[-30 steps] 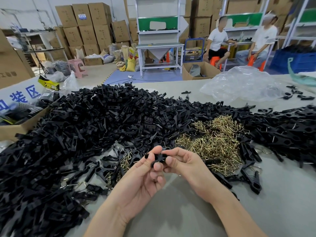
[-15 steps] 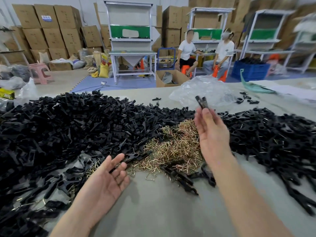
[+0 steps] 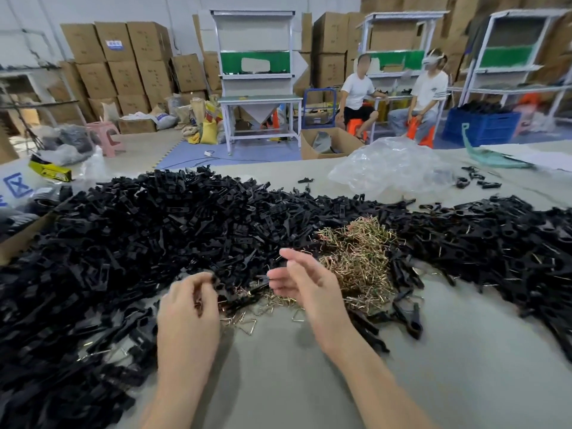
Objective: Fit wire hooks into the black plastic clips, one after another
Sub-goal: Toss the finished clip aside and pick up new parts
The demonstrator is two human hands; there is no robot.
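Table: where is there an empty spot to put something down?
The bare table nearest the person is free: bordered by the left clip pile, the wire hooks ahead, and the right clip pile. A thinner bare strip lies beyond the piles, left of the plastic bag. Everywhere between is crowded.

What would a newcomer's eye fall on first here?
The huge heap of black clips fills the left and stretches across to the right. Next comes the gold pile of wire hooks in the middle. In front of it, the left hand is at the heap's edge and the right hand is open beside the hooks.
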